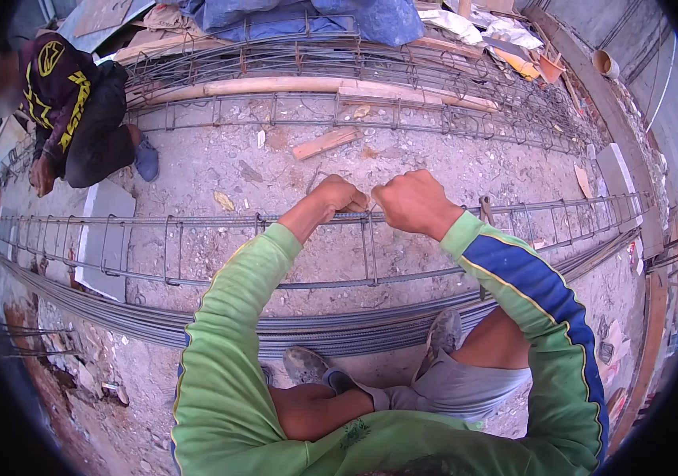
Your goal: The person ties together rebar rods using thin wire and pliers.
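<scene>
A long rebar cage [220,281] with square stirrups [371,254] lies across in front of me. Over its far top bar, beside one stirrup, both my hands come close together. My left hand [337,195] is closed with its fingers pinched near the bar. Just to its right, my right hand [417,202] is curled closed, thumb side toward the left. What the fingertips hold, possibly thin wire, is too small to make out. A metal hand tool [486,209], resembling pincers, hangs on the cage right of my right hand.
Loose rebar rods [315,327] lie between my feet and the cage. Grey blocks [105,234] prop its left end. A co-worker [77,111] squats at the far left. Beyond are a wood piece [327,143], bamboo poles [275,86], more cages and a blue tarp [315,20].
</scene>
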